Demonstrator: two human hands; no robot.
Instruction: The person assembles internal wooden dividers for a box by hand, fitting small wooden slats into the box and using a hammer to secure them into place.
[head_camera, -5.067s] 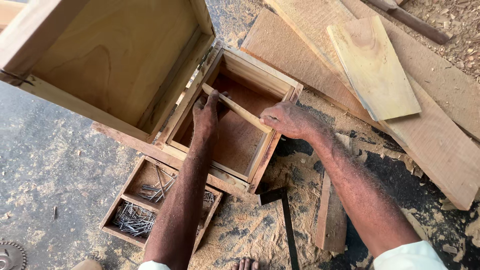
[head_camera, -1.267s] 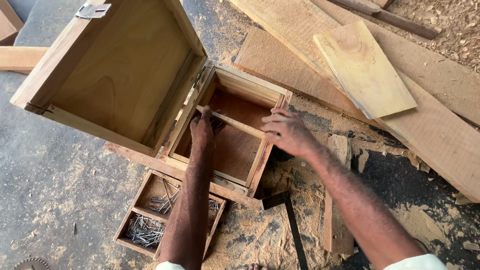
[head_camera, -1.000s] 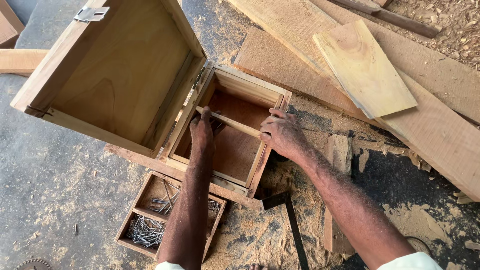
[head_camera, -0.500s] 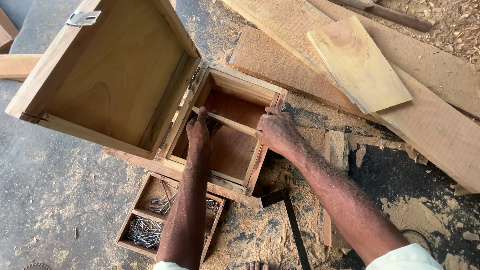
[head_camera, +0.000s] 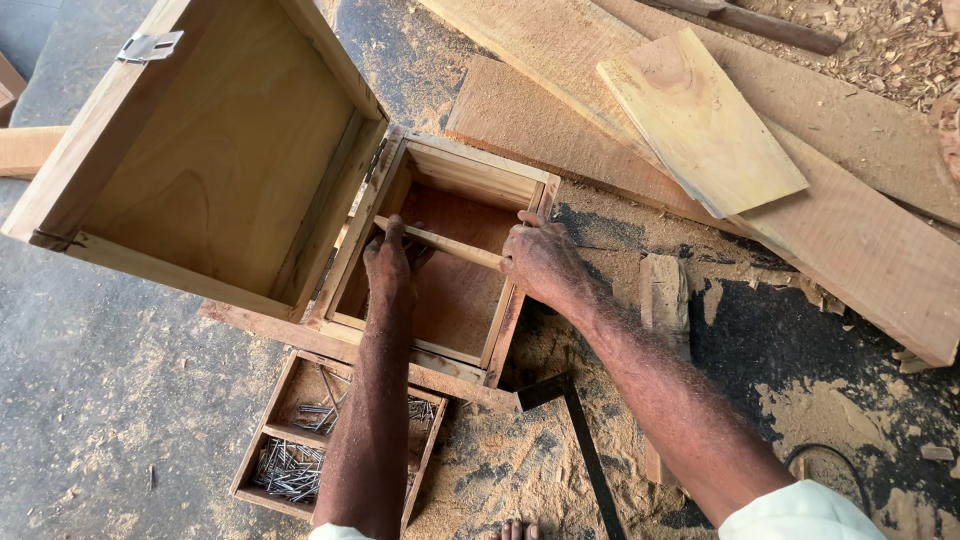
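A small open wooden box (head_camera: 470, 170) lies on the floor with its large hinged lid (head_camera: 215, 150) swung open to the left. A thin wooden strip (head_camera: 455, 246) spans the box's inside from left wall to right wall. My left hand (head_camera: 390, 268) reaches into the box and presses the strip's left end. My right hand (head_camera: 540, 262) grips the box's right wall, with its fingers on the strip's right end.
A small divided tray of nails (head_camera: 300, 450) sits below the box, partly under my left arm. A black metal square (head_camera: 580, 440) lies in sawdust. Long planks (head_camera: 800, 200) and a short pale board (head_camera: 700, 120) lie at the upper right. A small wood block (head_camera: 662, 290) rests beside my right wrist.
My right hand has shifted from above the box's right side down onto its right wall and the strip's end. The strip now lies more level. My left hand stayed inside.
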